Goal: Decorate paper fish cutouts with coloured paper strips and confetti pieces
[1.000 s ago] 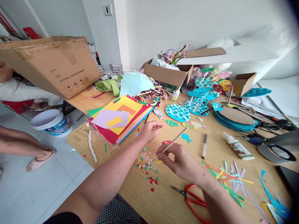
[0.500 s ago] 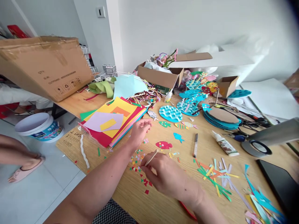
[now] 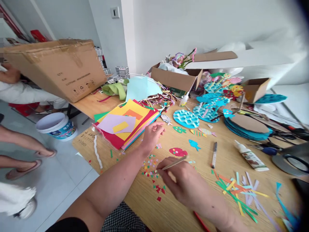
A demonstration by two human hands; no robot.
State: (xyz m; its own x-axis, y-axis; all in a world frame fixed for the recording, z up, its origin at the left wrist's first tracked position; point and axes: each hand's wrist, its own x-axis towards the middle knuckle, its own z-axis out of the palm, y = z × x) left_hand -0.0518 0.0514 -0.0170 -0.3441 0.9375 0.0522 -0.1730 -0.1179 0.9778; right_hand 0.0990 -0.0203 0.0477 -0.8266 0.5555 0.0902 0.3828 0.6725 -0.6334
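My right hand (image 3: 182, 178) pinches a thin wooden stick (image 3: 175, 163), its lower tip close to small paper dots (image 3: 149, 167) on the table. My left hand (image 3: 154, 133) is closed with the fingers curled, above the table beside a stack of coloured paper (image 3: 142, 117); whatever it may hold is hidden. Just beyond my right hand lies a red paper fish (image 3: 178, 151) with dots on it. A blue paper fish (image 3: 194, 145) and a green one (image 3: 179, 129) lie farther back. Little red paper pieces (image 3: 158, 189) are scattered nearer me.
A black pen (image 3: 214, 155), a white glue bottle (image 3: 251, 156) and paper strips (image 3: 238, 190) lie to the right. Wavy blue discs (image 3: 186, 119) and a cardboard box (image 3: 175, 79) are at the back. A large carton (image 3: 58, 71) stands left, above a bucket (image 3: 56, 125). Other people's legs show at left.
The view has turned left, so things sit farther right. The stick in my right hand now lies flatter, its tip still near the dots. A white shoe has appeared at lower left.
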